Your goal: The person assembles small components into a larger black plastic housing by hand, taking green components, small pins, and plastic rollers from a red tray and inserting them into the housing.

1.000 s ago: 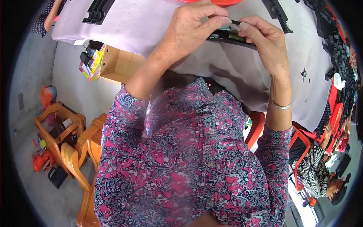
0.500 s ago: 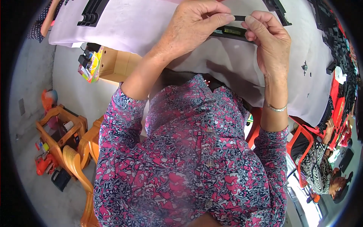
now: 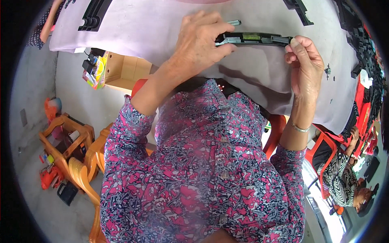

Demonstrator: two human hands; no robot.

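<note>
A long, slightly curved black plastic strip [image 3: 261, 42] lies crosswise at the near edge of the cloth-covered table, with greyish and yellow-green inserts along its channel. My left hand [image 3: 202, 38] grips its left end between thumb and fingers, covering that tip. At the other end, my right hand [image 3: 306, 58] pinches the end of a short dark grey piece [image 3: 279, 39] between thumb and forefinger. This piece rests along the strip's right end; whether it sits inside the channel I cannot tell. Just beyond my left fingertips lies a small silvery-grey piece [image 3: 234, 22].
Black moulded parts lie at the table's far left [image 3: 95, 16] and far right [image 3: 299, 11]. Small black bits [image 3: 327, 71] are scattered right of my right hand. Many black parts [image 3: 360, 44] crowd the right edge. An open cardboard box [image 3: 125, 69] stands left, below table level. Another person [image 3: 342, 178] sits at right.
My hands have moved apart, no longer both at the short dark piece. My left hand has come down onto the strip's left end; my right hand has shifted right and nearer with the piece.
</note>
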